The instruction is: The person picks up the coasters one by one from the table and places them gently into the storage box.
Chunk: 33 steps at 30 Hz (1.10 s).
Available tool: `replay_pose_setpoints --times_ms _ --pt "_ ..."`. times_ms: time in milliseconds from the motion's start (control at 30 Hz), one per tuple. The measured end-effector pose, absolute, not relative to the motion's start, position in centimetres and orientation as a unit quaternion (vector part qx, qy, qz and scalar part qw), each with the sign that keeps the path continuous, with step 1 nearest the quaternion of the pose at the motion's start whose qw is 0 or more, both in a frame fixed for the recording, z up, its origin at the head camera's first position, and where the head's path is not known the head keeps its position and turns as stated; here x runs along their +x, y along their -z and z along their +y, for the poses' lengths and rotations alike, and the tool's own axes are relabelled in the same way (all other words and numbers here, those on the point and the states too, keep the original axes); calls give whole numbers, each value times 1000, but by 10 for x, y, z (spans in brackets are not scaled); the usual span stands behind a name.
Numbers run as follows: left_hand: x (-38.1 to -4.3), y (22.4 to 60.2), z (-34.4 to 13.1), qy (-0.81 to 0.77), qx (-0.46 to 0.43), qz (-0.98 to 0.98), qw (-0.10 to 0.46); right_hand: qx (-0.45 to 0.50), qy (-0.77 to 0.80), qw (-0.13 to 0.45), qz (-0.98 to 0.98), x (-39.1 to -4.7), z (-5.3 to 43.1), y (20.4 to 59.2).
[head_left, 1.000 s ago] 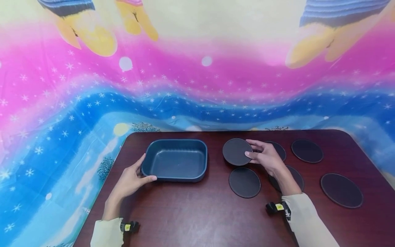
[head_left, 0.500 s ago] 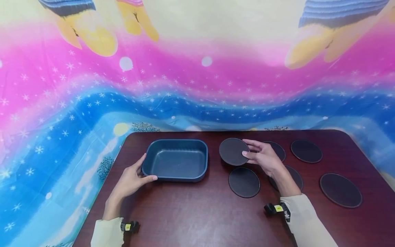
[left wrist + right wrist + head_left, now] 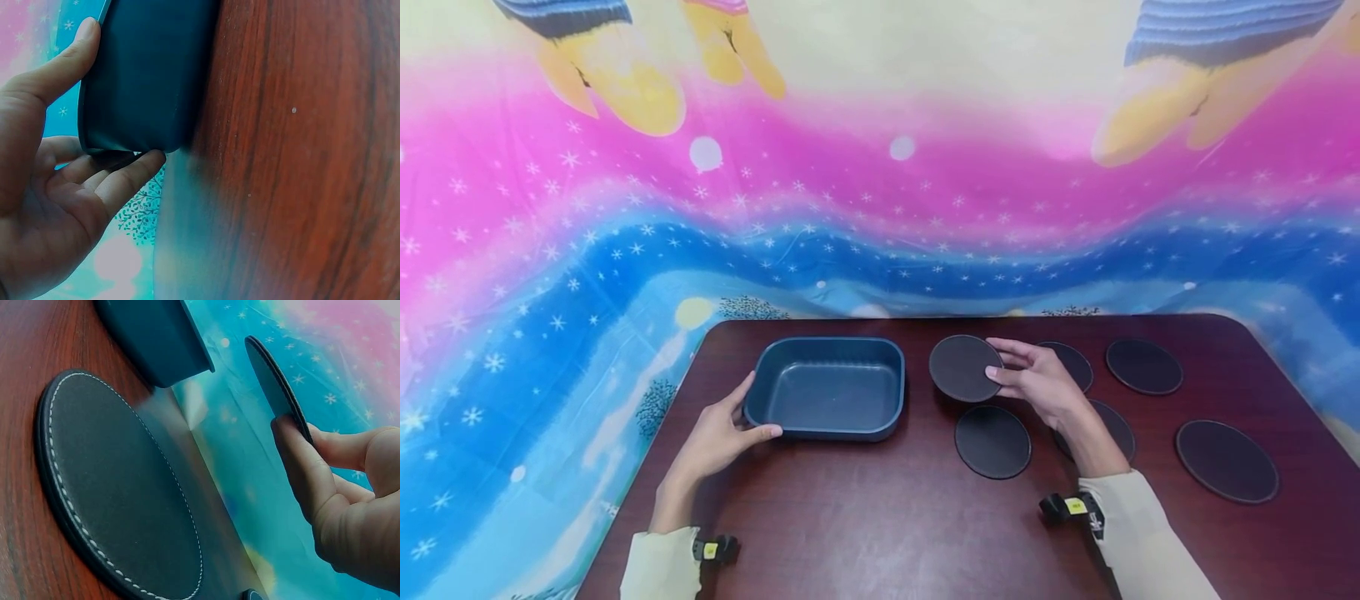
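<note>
My left hand (image 3: 717, 437) holds the left corner of a dark blue-green rectangular container (image 3: 827, 400), thumb at the front rim and fingers along the left end. In the left wrist view the thumb touches the rim and a fingertip reaches low on the container wall (image 3: 144, 75). Just right of the container, my right hand (image 3: 1041, 383) pinches a round dark coaster (image 3: 964, 368) by its right edge. The right wrist view has this coaster (image 3: 275, 381) tilted on edge between thumb and fingers, raised off the table. A second coaster (image 3: 992, 442), white-stitched, lies flat below it.
Several more dark coasters lie flat on the right side, including one at the back (image 3: 1144, 367) and one nearer the right edge (image 3: 1227, 462). Two are partly hidden by my right hand and wrist. A patterned cloth (image 3: 880, 192) hangs behind the reddish-brown table (image 3: 880, 533).
My right hand has shifted a little left with the coaster, toward the container, slowing in the last half second. The left hand and the container stay in place.
</note>
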<state>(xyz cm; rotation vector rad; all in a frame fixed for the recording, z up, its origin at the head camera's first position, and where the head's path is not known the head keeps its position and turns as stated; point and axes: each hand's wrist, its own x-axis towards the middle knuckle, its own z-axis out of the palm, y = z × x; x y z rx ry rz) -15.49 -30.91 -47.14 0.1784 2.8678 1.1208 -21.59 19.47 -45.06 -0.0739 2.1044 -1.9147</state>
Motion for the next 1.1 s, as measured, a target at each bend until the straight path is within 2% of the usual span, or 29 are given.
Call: replay_pose_setpoints --times_ms 1100 --pt "-154 472 -310 -371 53 926 35 -36 677 150 719 -220 170 451"
